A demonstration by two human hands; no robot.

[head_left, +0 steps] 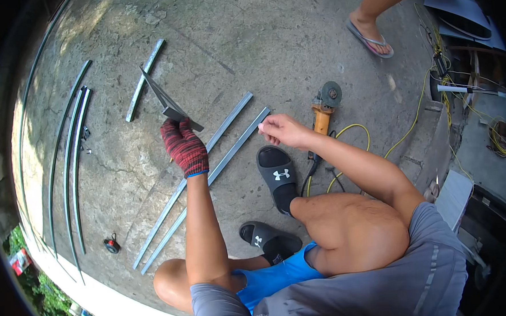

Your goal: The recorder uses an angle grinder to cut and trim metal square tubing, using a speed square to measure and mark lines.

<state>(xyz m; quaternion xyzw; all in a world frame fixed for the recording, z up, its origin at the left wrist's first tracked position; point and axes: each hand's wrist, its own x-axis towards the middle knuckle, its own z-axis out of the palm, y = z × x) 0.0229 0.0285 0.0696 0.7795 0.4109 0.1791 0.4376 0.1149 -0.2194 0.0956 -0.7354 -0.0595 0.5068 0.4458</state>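
Observation:
My left hand (184, 144), in a red and black knit glove, is closed around a grey metal square (160, 94), holding it tilted above the concrete. Below run two long metal channels (228, 123), lying side by side on a slant and partly hidden behind my left forearm. Bare and curled, my right hand (283, 130) is beside the far end of the nearer channel (242, 140). Its thumb and fingers are pinched together; whatever may be between them is too small to make out.
A yellow angle grinder (322, 117) with its cord lies right of my feet. A short metal channel (146, 80) and several long ones (67, 162) lie left. A tape measure (112, 244) sits nearby. Another person's sandalled foot (369, 34) is at upper right, near yellow cable (418, 118).

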